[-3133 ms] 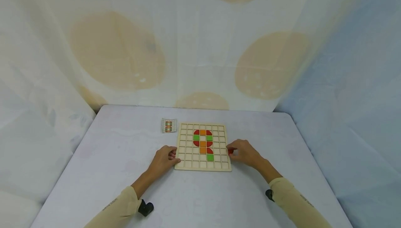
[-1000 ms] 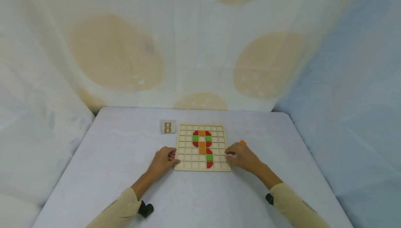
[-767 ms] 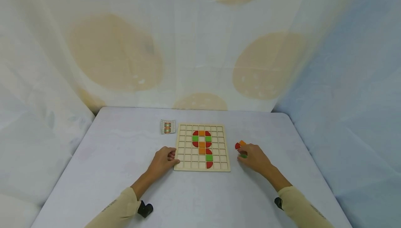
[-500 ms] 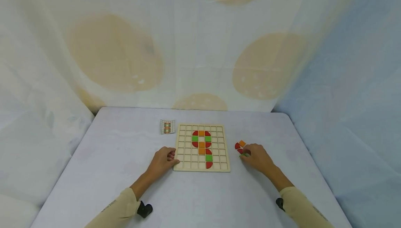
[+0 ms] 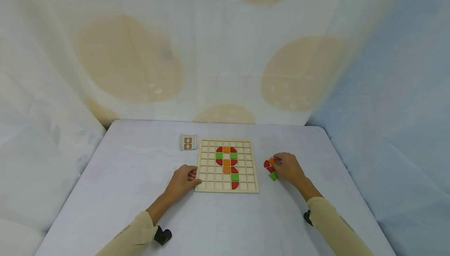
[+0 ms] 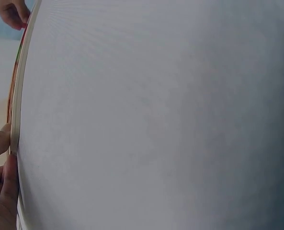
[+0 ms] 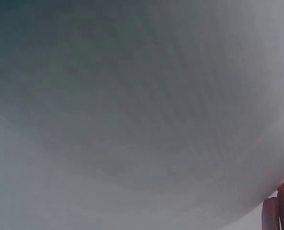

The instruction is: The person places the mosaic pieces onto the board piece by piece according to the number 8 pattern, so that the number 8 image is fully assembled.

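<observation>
My left hand (image 5: 181, 180) holds the left edge of a wooden grid board (image 5: 209, 187), thumb on top and fingers along the side. The left wrist view shows these fingers (image 6: 7, 187) against the board's rim (image 6: 18, 105). Red, orange and green tiles fill some middle cells of the board, the lowest a red quarter-round tile (image 5: 234, 185). To the right, my right hand (image 5: 289, 167) has thumb and fingertips at an orange square tile (image 5: 271, 160); I cannot tell whether they pinch it. Beside it lie red quarter-round tiles (image 5: 270, 169) and a green square tile (image 5: 273, 176).
A small pattern card (image 5: 188, 142) with a coloured figure on a grid lies just left of the board's far corner. The white table (image 5: 140, 158) runs back to a curtain with tan spots (image 5: 302, 72).
A red quarter-round tile has gone into the board below the lower green tile. My right hand moved right to the loose tiles, then from the green tile up to the orange one. Left hand unchanged.
</observation>
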Demonstrator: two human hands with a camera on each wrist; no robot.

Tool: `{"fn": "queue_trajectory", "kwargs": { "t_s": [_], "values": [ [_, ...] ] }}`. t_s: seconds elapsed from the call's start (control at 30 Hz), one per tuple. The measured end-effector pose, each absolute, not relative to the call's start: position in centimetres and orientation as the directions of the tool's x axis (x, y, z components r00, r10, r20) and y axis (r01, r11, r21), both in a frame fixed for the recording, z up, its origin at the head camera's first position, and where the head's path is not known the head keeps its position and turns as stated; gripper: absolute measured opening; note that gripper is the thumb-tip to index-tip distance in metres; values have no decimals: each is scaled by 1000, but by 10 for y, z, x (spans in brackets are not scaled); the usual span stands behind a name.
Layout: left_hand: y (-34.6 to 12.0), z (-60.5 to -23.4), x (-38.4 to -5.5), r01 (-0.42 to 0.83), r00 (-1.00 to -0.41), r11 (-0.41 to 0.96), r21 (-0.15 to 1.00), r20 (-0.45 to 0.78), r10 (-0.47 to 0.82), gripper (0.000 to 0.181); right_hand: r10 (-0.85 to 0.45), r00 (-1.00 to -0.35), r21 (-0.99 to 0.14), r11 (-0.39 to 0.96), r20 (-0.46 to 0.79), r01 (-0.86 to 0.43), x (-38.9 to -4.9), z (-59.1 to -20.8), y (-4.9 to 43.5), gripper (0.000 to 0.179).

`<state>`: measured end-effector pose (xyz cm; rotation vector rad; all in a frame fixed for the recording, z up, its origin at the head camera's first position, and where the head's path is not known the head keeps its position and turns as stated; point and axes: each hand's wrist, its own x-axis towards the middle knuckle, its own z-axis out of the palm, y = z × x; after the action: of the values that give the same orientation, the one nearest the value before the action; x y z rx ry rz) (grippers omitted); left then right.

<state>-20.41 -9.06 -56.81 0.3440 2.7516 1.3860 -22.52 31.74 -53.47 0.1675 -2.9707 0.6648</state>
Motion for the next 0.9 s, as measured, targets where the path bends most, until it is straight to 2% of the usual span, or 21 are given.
{"fn": "queue_trajectory", "kwargs": {
  "t_s": [0.47, 0.7, 0.9],
  "values": [
    [-90, -569, -205, 165, -977, 574, 802, 53, 207, 50, -170, -985, -424, 890, 30, -167, -241, -529, 311, 36],
    [-91, -569, -206, 174, -976, 568, 804, 66, 206, 49, -190, -982, -421, 890, 14, -178, -244, -528, 312, 33],
    [-93, -570, -204, 191, -973, 556, 809, 83, 215, 48, -207, -975, -429, 875, 81, -222, -238, -522, 304, 34]
  ]
}}
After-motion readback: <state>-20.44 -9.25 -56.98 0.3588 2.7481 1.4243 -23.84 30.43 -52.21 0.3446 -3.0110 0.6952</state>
